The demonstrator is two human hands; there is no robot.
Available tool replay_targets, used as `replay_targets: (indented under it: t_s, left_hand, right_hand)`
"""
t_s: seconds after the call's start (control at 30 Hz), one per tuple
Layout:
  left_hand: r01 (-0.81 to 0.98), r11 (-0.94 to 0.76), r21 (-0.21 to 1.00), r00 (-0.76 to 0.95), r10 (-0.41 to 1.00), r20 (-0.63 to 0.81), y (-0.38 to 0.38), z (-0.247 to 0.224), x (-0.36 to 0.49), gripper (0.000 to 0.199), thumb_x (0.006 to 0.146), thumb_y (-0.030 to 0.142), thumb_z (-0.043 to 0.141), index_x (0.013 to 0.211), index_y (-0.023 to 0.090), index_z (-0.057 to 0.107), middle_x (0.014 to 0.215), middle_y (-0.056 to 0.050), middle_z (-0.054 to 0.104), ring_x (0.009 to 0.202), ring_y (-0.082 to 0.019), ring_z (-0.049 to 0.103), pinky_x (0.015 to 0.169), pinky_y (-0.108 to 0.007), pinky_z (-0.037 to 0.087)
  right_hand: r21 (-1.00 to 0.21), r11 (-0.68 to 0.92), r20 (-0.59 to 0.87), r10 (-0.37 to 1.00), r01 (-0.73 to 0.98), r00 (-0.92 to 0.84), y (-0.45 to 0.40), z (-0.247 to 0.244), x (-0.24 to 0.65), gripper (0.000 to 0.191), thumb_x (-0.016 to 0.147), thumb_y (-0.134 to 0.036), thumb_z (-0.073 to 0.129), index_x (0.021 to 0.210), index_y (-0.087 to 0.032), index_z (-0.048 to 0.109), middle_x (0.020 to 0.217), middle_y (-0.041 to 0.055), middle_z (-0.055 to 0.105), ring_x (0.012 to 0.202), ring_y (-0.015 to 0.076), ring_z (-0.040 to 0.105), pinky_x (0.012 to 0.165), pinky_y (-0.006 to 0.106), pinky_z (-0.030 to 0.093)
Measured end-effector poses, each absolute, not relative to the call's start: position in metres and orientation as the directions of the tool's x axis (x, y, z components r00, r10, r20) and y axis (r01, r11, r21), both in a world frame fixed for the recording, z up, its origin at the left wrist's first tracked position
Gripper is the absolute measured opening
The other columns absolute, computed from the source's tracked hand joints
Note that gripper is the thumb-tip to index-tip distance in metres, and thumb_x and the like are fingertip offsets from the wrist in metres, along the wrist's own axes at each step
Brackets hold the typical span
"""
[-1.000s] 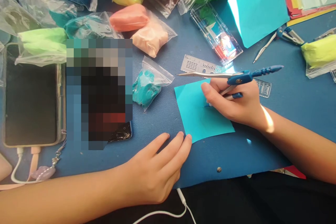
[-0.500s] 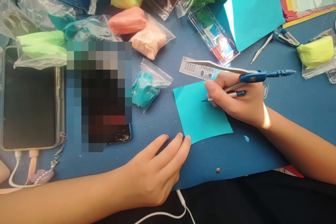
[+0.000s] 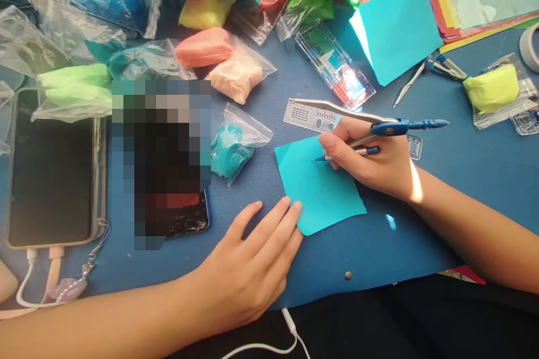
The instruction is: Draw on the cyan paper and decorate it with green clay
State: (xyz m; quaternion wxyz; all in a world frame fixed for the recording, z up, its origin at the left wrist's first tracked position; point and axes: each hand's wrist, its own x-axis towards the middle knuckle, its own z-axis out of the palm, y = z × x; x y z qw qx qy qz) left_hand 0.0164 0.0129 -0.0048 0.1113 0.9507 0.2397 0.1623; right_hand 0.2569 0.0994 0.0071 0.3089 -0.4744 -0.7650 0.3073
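Note:
A turquoise paper square (image 3: 324,196) lies on the blue table in front of me. My right hand (image 3: 370,157) is closed around a silver and blue compass (image 3: 391,128) that carries a pencil, whose tip is at the paper's upper middle. Part of the paper is covered by that hand. My left hand (image 3: 256,258) is open and palm down, fingers spread, with its fingertips at the paper's lower left edge. Just above the paper lies a grey stencil ruler (image 3: 301,114), partly behind my right hand.
Bagged turquoise clay (image 3: 231,148) sits left of the paper. More clay bags, a clear case (image 3: 332,64) and a folded turquoise sheet (image 3: 398,28) lie farther back. At left is a phone (image 3: 50,179) with cables; metal dividers (image 3: 408,87) and yellow clay (image 3: 492,90) are at right.
The view has shifted slightly. My left hand's fingers have moved up a little along the paper's left edge. My right hand still holds the compass, its tip slightly nearer the paper's top edge.

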Motion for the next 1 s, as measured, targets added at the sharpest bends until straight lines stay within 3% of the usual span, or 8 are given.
replay_targets:
  t_s: [0.6, 0.8, 1.0]
  left_hand:
    - [0.390, -0.865, 0.316, 0.832, 0.478, 0.282, 0.0146, -0.0059, 0.0168, 0.030, 0.095, 0.017, 0.047, 0.116, 0.006, 0.065, 0.134, -0.018, 0.062, 0.128, -0.031, 0.055, 0.115, -0.050, 0.027]
    - [0.407, -0.862, 0.303, 0.799, 0.496, 0.340, 0.0145, -0.0060, 0.0199, 0.022, 0.094, 0.010, 0.048, 0.097, 0.005, 0.069, 0.127, -0.017, 0.067, 0.123, -0.029, 0.059, 0.104, -0.046, 0.039]
    - [0.400, -0.870, 0.289, 0.777, 0.489, 0.397, 0.0160, -0.0073, 0.0188, 0.020, 0.093, 0.005, 0.049, 0.092, 0.003, 0.069, 0.115, -0.017, 0.073, 0.112, -0.030, 0.066, 0.090, -0.043, 0.047]
  right_hand:
    - [-0.740, 0.405, 0.252, 0.908, 0.538, -0.336, 0.0977, 0.0068, 0.2562, 0.044, 0.098, -0.030, 0.054, 0.057, -0.022, 0.041, 0.049, -0.0042, 0.050, 0.044, 0.0077, 0.044, 0.043, 0.026, 0.036]
    - [-0.748, 0.431, 0.272, 0.893, 0.505, -0.358, 0.0996, 0.0067, 0.2579, 0.041, 0.097, -0.021, 0.054, 0.059, -0.021, 0.040, 0.049, -0.0051, 0.049, 0.044, 0.0066, 0.043, 0.042, 0.024, 0.034]
    - [-0.769, 0.436, 0.247, 0.878, 0.468, -0.410, 0.0951, 0.0086, 0.2548, 0.041, 0.097, -0.017, 0.052, 0.059, -0.020, 0.038, 0.049, -0.0065, 0.041, 0.044, 0.0048, 0.038, 0.043, 0.023, 0.031]
